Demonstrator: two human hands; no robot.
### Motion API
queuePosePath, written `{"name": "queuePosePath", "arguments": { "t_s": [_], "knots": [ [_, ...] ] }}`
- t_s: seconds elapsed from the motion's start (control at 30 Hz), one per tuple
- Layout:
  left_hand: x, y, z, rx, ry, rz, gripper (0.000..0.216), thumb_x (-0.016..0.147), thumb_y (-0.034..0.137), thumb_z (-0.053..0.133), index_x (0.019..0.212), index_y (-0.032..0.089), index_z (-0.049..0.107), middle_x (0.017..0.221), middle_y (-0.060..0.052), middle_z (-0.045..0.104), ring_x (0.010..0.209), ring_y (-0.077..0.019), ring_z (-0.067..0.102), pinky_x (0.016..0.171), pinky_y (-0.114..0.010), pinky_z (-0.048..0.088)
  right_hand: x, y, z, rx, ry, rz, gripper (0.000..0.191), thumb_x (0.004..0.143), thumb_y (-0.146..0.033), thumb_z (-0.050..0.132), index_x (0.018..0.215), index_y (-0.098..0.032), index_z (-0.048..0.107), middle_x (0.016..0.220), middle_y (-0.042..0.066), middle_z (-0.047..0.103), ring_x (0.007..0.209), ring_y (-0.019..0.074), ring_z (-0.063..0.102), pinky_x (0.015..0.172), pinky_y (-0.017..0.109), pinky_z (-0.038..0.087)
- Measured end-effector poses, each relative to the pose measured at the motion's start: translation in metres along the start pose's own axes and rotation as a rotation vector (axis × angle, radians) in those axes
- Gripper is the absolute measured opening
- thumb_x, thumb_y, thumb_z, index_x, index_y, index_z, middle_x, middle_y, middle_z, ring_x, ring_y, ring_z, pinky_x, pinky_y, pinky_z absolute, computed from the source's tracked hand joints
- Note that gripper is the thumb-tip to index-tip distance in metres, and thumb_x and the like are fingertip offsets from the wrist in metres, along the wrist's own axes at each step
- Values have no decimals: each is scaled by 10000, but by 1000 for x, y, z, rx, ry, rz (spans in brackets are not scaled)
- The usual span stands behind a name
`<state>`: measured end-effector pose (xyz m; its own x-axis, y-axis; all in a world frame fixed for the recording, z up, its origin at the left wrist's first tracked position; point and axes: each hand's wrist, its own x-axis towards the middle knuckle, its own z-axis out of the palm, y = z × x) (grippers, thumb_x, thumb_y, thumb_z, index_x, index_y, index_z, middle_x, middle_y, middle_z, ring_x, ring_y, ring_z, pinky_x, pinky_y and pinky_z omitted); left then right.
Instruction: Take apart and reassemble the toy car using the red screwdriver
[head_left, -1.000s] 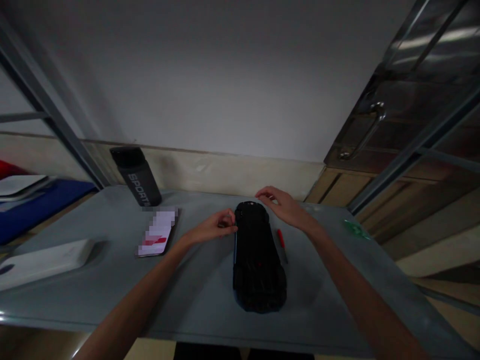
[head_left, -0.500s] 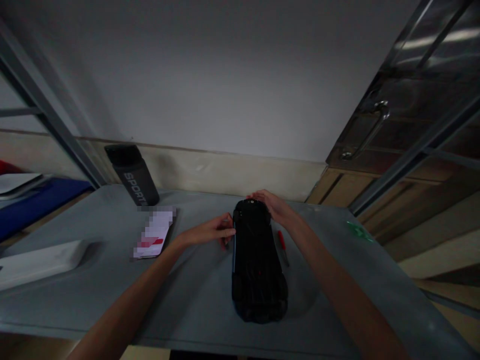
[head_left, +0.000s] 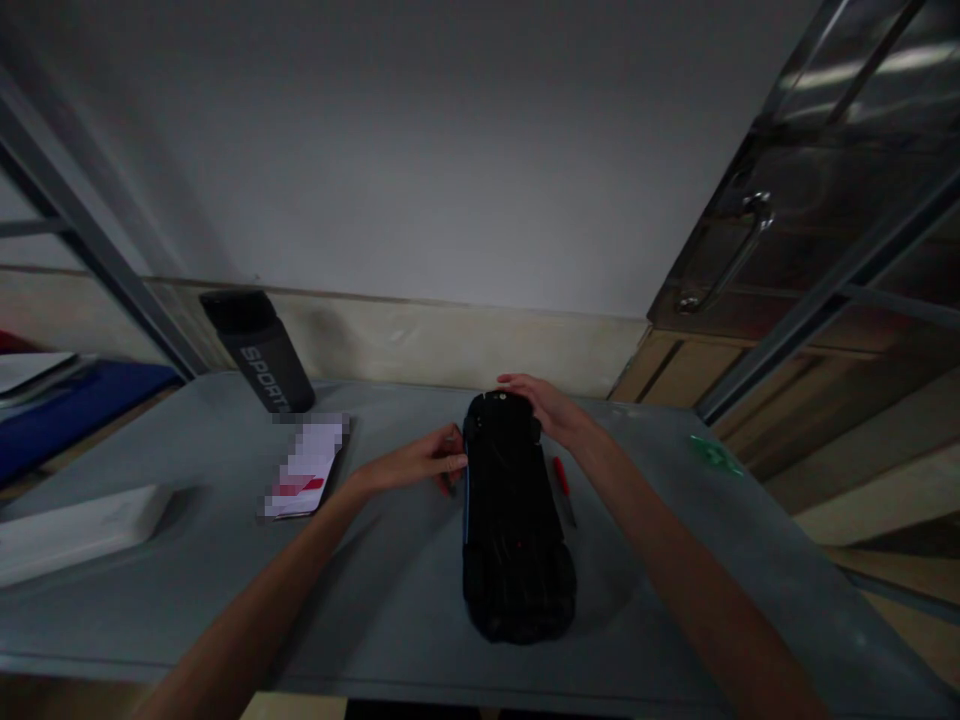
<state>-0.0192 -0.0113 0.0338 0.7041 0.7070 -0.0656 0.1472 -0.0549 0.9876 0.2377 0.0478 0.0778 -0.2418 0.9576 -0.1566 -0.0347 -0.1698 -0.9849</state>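
Note:
A toy car [head_left: 514,510] lies upside down on the grey table, its black underside and wheels facing up, with a strip of blue body along the left edge. My left hand [head_left: 442,456] is closed at the car's left side near the far wheel, the thumb touching the edge; part of its fingers is hidden. Around the far end curls my right hand [head_left: 541,402], gripping the car from the right and back. A screwdriver [head_left: 562,480] with a red handle lies to the right of the car, beneath my right forearm.
On the left stand a dark sports bottle [head_left: 262,355] by the wall, a phone [head_left: 309,470] with a blurred screen, and a long white object [head_left: 86,530]. A small green piece [head_left: 716,455] lies to the right. Metal frame posts [head_left: 825,290] rise at both sides.
The fingers of my right hand have shifted slightly on the car's far end. My left hand stays at the car's left side. The whole view has moved a little.

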Motion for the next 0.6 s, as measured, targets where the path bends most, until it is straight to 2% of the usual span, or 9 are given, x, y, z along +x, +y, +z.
{"name": "queuePosePath", "arguments": {
  "t_s": [0.1,0.27,0.37,0.43,0.53,0.6],
  "knots": [
    [-1,3,0,8,0,13,407,957,565,688,1032,208,508,959,-34,658,838,-190,677,710,-326,601,-5,-8,-1,53,-1,36,285,787,-380,695,1044,-257,712,929,37,749,877,230,671,804,336,506],
    [0,3,1,-32,38,-19,399,930,499,732,1103,224,501,1000,-34,677,869,-196,694,722,-326,594,-9,-13,2,103,17,69,266,775,-346,676,1023,-253,684,932,51,760,846,228,683,791,332,530],
    [2,-3,3,-46,106,-16,485,909,458,761,1225,233,472,1007,-23,677,880,-200,700,778,-363,592,-10,-15,3,103,27,74,273,784,-340,653,1036,-244,688,930,61,771,862,236,699,811,344,547],
    [6,-9,5,3,197,25,555,877,432,803,1278,234,475,1028,-18,667,949,-210,691,882,-404,577,-10,-15,3,87,34,72,270,787,-341,645,1034,-241,691,930,66,777,876,240,711,824,351,556],
    [12,-19,9,41,319,93,659,817,429,866,1340,235,516,1246,-77,651,1134,-260,661,1026,-461,535,-11,-15,4,36,46,59,267,810,-347,614,1038,-236,696,964,77,789,903,248,730,852,370,566],
    [16,-26,11,-4,293,98,637,842,459,844,1357,231,545,1383,-114,624,1233,-298,649,1090,-488,512,-11,-14,5,-22,59,38,270,837,-344,579,1048,-231,704,1000,92,797,941,259,741,883,391,567]
  ]
}}
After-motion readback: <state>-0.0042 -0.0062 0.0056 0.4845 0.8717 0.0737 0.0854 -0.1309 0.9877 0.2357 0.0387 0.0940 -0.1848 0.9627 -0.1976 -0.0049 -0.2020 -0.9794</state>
